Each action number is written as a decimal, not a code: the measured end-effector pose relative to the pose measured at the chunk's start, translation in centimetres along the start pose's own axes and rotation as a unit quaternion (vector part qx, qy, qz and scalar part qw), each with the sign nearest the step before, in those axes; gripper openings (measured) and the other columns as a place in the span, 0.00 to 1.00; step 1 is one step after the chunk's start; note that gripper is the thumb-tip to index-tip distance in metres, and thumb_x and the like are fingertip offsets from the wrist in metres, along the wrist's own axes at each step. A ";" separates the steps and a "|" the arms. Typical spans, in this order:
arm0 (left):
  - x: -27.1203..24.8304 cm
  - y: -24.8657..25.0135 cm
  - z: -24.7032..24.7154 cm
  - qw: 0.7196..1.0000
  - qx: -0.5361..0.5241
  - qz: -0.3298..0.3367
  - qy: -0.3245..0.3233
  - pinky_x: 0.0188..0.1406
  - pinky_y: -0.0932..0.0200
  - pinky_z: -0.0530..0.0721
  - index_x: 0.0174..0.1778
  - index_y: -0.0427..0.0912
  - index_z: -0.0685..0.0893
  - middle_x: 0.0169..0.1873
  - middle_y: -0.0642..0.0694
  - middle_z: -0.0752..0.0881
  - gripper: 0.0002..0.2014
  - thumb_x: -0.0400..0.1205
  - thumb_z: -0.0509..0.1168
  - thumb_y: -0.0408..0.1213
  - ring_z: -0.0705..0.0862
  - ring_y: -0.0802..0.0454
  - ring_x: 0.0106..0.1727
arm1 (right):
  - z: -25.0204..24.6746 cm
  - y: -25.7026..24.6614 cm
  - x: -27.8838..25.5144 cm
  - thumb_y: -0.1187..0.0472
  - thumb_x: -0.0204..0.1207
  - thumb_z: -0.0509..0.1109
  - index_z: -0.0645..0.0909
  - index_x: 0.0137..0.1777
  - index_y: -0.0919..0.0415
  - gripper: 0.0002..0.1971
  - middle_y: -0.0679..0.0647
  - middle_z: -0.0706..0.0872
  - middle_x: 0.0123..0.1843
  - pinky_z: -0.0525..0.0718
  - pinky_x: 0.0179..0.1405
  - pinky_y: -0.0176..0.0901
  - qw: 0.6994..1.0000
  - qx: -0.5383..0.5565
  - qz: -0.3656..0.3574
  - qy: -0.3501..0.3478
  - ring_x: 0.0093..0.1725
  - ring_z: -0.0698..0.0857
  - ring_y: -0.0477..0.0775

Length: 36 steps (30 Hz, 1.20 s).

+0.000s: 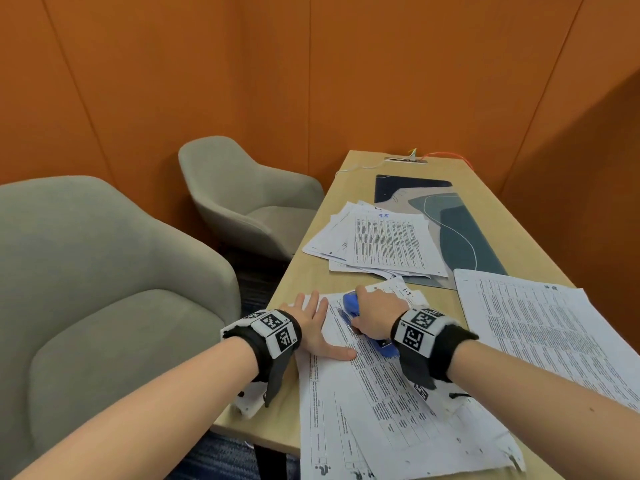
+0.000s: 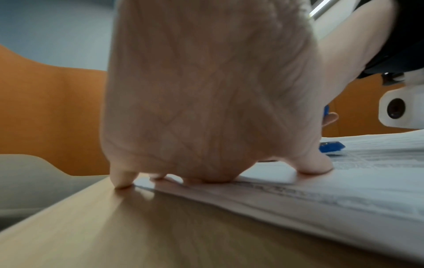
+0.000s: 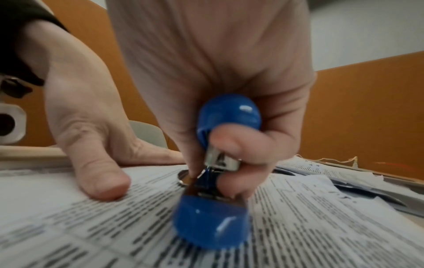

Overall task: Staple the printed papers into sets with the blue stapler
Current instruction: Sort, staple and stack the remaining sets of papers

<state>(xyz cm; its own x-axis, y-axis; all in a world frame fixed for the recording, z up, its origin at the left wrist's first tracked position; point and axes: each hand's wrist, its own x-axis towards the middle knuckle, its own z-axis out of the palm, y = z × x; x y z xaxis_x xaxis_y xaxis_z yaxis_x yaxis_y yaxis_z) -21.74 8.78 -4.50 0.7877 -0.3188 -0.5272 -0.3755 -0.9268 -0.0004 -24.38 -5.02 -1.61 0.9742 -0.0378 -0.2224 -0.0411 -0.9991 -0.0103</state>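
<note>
on my right wrist view the blue stapler [image 3: 212,223] sits on the printed papers [image 3: 91,226], my right hand [image 3: 206,72] curled round it; head view shows my left hand [image 1: 313,327] flat, fingers spread, on the wooden table [image 1: 346,188] by orange walls [image 1: 311,81].

Two chairs [image 1: 104,289], three paper piles [image 1: 381,244], one stapler [image 1: 353,306]

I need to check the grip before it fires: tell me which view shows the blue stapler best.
The right wrist view: the blue stapler fills the frame, its metal middle exposed, the right hand curled round it. The head view shows only blue ends beside that hand; the left wrist view shows blue slivers behind the left hand.
</note>
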 end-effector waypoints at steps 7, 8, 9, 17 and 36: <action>-0.2 0.3 -0.1 1.000 0.005 -0.001 -0.007 0.83 0.38 0.43 0.82 0.45 0.29 0.82 0.45 0.28 0.63 0.66 0.54 0.81 0.33 0.40 0.83 | -0.4 -0.9 1.0 0.58 0.82 0.65 0.69 0.69 0.65 0.19 0.60 0.80 0.66 0.77 0.48 0.48 1.000 -0.013 0.000 -0.001 0.64 0.82 0.62; -0.2 0.4 -0.1 1.000 0.006 -0.001 -0.006 0.83 0.38 0.42 0.82 0.45 0.29 0.82 0.46 0.28 0.63 0.66 0.54 0.81 0.33 0.40 0.83 | -0.5 -1.0 1.1 0.59 0.81 0.66 0.70 0.68 0.65 0.19 0.60 0.80 0.66 0.76 0.47 0.48 1.000 -0.011 0.005 0.000 0.63 0.82 0.62; -0.2 0.3 0.0 1.000 0.007 -0.001 -0.004 0.83 0.39 0.42 0.82 0.45 0.29 0.82 0.45 0.28 0.63 0.66 0.54 0.81 0.33 0.40 0.83 | -0.4 -1.2 1.3 0.59 0.81 0.66 0.71 0.68 0.65 0.18 0.60 0.81 0.65 0.75 0.45 0.47 1.000 -0.002 0.013 0.001 0.63 0.83 0.62; -0.6 0.3 -0.6 1.000 0.000 -0.013 -0.005 0.81 0.41 0.43 0.82 0.45 0.30 0.82 0.45 0.30 0.63 0.66 0.55 0.81 0.34 0.39 0.84 | 0.1 -1.0 1.3 0.53 0.82 0.63 0.63 0.72 0.65 0.24 0.62 0.82 0.62 0.74 0.44 0.45 0.996 0.089 0.005 -0.008 0.59 0.83 0.62; -0.7 0.4 -0.8 1.000 0.018 -0.022 -0.007 0.80 0.33 0.39 0.82 0.45 0.31 0.83 0.47 0.31 0.63 0.65 0.53 0.82 0.35 0.41 0.84 | -0.1 -1.4 1.5 0.53 0.85 0.55 0.65 0.72 0.67 0.22 0.64 0.79 0.69 0.75 0.56 0.48 0.991 0.130 0.029 0.006 0.66 0.79 0.66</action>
<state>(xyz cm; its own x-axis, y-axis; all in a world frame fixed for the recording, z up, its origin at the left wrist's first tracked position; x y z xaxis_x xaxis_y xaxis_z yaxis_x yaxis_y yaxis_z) -22.10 8.48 -3.44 0.7966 -0.2758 -0.5379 -0.3589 -0.9318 -0.0538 -22.87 -3.65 -1.87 0.9712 -0.0969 -0.2175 -0.1514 -0.9564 -0.2497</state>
